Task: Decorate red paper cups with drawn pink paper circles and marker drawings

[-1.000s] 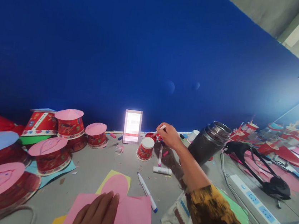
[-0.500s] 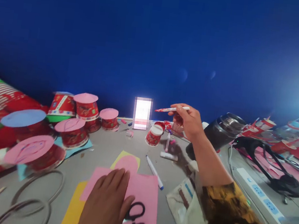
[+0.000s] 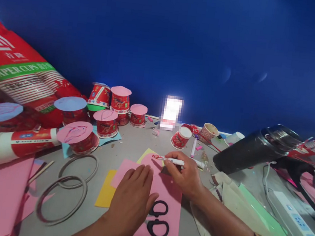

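Observation:
My left hand (image 3: 133, 196) lies flat with its fingers stretched out on pink paper (image 3: 170, 214). Between the fingers of my right hand (image 3: 185, 174) is a white marker (image 3: 174, 160) with a red tip, held nearly level over a pink paper circle (image 3: 151, 159). Under the circle shows yellow paper (image 3: 145, 154). Black-handled scissors (image 3: 158, 224) rest on the pink paper beside my left thumb; their blades are mostly hidden. An orange-yellow sheet (image 3: 105, 189) sticks out left of my left hand.
Red paper cups with pink or blue discs, such as one cup (image 3: 107, 127), stand at the left. Two grey rings (image 3: 61, 200) lie nearer me. A black flask (image 3: 253, 149), a cloth pouch (image 3: 230, 194) and a white power strip (image 3: 295, 221) are at the right.
My right hand has come down with the marker from above the table to the pink circle. The view has shifted left. My left hand remains flat on the paper.

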The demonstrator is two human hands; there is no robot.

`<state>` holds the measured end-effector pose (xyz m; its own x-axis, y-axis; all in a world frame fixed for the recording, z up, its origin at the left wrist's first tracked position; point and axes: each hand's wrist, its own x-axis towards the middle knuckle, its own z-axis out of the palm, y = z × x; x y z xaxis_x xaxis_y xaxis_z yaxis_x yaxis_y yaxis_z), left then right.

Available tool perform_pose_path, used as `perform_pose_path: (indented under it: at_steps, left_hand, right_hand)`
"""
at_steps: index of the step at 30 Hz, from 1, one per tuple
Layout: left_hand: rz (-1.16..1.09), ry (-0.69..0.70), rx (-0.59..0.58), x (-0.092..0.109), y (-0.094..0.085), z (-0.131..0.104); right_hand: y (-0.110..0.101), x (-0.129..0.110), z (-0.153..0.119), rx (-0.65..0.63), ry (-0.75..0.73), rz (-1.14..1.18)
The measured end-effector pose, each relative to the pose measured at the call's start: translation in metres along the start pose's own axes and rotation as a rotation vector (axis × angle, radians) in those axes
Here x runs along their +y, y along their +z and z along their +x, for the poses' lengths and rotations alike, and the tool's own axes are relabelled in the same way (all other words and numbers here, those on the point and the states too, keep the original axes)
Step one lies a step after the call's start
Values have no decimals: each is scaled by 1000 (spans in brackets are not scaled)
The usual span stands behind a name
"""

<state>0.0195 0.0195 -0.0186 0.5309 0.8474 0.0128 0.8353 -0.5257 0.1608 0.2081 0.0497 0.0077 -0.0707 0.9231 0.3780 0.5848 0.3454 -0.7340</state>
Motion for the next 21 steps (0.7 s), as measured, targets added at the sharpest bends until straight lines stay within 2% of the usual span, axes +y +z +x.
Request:
perform_pose_path:
  at_steps: [7,13,21]
  left_hand:
    - [-38,22,15,-4,6,-1]
    - [-55,30,54,-7,12,-1]
    - [-67,14,35,-4,9,-1]
  right_hand:
    - [9,10,-7,-12,-224,-112]
    - [11,9,-5,-27,-262,-159]
    - [14,9,-4,-42,-314,-188]
